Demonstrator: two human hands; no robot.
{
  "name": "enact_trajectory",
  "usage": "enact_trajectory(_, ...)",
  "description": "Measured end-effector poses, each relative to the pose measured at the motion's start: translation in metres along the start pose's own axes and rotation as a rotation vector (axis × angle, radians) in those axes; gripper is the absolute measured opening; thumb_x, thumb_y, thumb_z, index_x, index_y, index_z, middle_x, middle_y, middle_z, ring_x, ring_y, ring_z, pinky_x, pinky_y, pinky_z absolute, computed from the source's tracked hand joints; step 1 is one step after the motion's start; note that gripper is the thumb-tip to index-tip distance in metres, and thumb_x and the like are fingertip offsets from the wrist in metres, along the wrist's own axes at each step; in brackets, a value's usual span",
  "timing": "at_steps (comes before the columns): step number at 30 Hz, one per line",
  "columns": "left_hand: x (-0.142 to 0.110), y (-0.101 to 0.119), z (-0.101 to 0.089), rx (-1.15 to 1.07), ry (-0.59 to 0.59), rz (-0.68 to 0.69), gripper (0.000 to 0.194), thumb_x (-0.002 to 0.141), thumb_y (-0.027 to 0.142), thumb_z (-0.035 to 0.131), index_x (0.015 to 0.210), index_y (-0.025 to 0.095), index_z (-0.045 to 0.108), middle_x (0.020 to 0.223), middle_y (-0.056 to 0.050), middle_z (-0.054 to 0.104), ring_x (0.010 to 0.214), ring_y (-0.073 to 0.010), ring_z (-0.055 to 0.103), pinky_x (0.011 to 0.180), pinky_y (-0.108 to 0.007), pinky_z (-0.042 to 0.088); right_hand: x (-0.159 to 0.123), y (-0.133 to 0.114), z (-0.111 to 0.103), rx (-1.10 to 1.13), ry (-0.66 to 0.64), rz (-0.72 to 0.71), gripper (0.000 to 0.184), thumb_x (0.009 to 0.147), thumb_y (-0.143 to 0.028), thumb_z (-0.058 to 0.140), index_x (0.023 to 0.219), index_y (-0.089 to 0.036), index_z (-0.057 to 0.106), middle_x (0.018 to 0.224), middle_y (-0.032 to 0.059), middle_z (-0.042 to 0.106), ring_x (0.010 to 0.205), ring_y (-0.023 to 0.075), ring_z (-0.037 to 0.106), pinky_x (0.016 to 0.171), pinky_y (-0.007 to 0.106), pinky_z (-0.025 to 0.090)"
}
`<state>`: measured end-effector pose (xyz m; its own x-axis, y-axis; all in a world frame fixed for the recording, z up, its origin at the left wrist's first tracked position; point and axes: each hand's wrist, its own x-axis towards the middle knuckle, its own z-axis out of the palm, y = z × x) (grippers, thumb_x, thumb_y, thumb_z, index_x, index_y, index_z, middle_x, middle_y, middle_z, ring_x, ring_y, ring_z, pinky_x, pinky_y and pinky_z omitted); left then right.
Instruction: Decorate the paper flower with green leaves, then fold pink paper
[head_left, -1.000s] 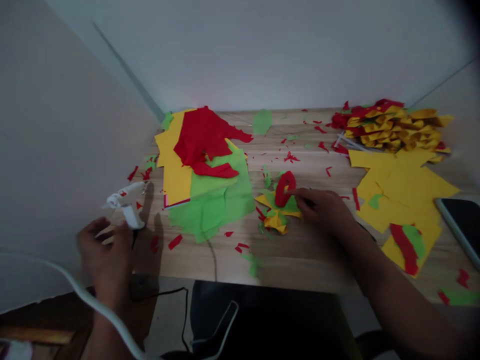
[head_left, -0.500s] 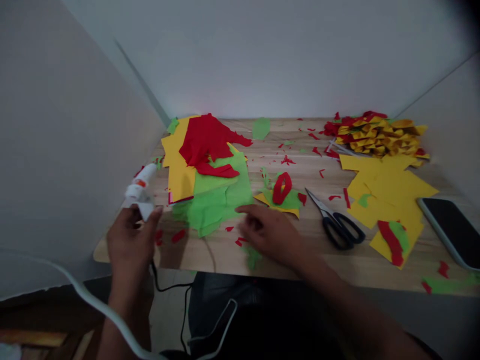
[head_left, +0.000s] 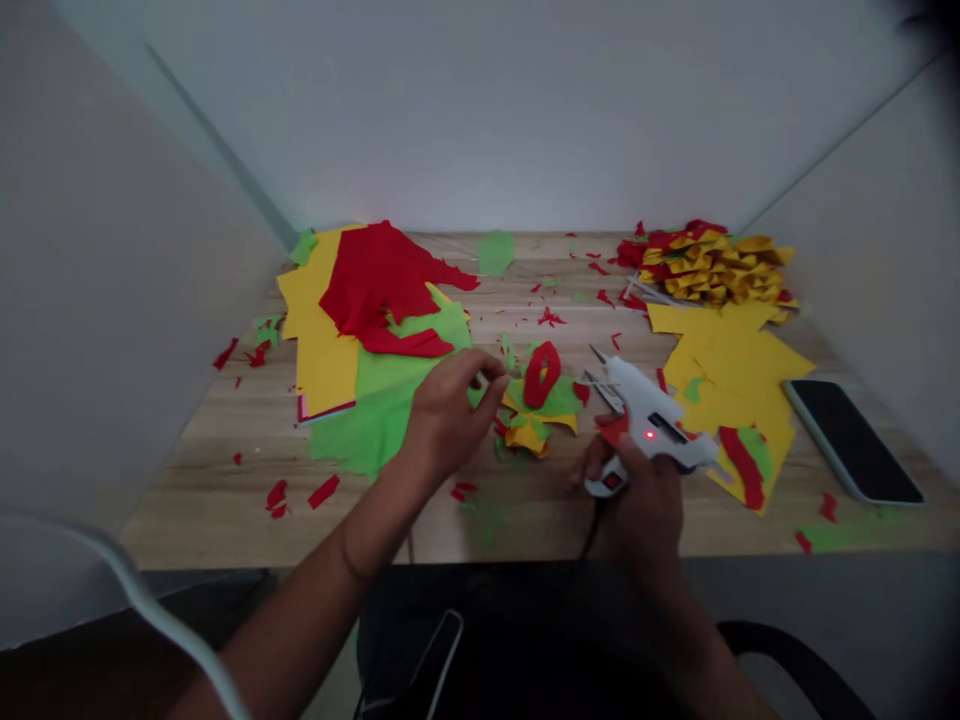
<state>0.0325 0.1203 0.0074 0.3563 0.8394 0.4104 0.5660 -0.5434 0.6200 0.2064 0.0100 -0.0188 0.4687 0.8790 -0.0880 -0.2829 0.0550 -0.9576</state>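
Note:
My right hand is wrapped round the handle of a white glue gun with an orange trigger and a lit red light. The nozzle points up and left, above the partly covered scissors. My left hand is over the green paper, thumb and forefinger tips together in a pinch, with nothing visible between them. Just right of it is a small crumpled yellow paper piece. Behind that piece, a red paper loop rests on green and yellow scraps.
Red cloth-like paper and yellow sheets are stacked at the left. Folded yellow and red pieces form a heap at the back right, behind flat yellow sheets. A phone lies near the right end. A white cable crosses the lower left.
The glue gun has passed from my left hand to my right and moved across to the right. My left hand has moved right to the middle. The crumpled yellow piece has come into view.

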Motion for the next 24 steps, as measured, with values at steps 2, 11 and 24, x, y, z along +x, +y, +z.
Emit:
enact_trajectory(2,0.024,-0.02,0.027,0.003,-0.256,0.136,0.01,0.09,0.026,0.063,0.098,0.02,0.065,0.098,-0.003,0.07,0.091,-0.0184,0.063,0.085,-0.033,0.049,0.004,-0.005,-0.018,-0.139,0.067,-0.003,0.026,0.091,-0.044,0.058,0.096,-0.019,0.065,0.049,-0.0076,0.051,0.041,0.0115,0.052,0.044,0.023,0.042)
enact_trajectory(11,0.04,-0.049,0.074,0.212,-0.336,0.177,0.025,0.089,0.024,0.063,0.113,0.021,0.066,0.114,-0.007,0.068,0.106,-0.0257,0.057,0.096,-0.041,0.045,0.014,-0.014,-0.04,-0.68,-0.075,0.189,0.041,0.083,-0.054,0.065,0.092,-0.014,0.071,0.043,-0.003,0.054,0.038,0.0155,0.053,0.039,0.025,0.042)
enact_trajectory(24,0.035,-0.058,0.056,0.059,-0.313,0.239,0.03,0.076,0.012,0.06,0.099,0.025,0.074,0.119,-0.006,0.064,0.114,-0.0255,0.055,0.1,-0.043,0.04,0.031,-0.017,-0.034,-0.784,-0.098,0.232,0.053,0.081,-0.061,0.064,0.106,-0.014,0.071,0.046,-0.0023,0.056,0.037,0.0168,0.05,0.037,0.028,0.041)
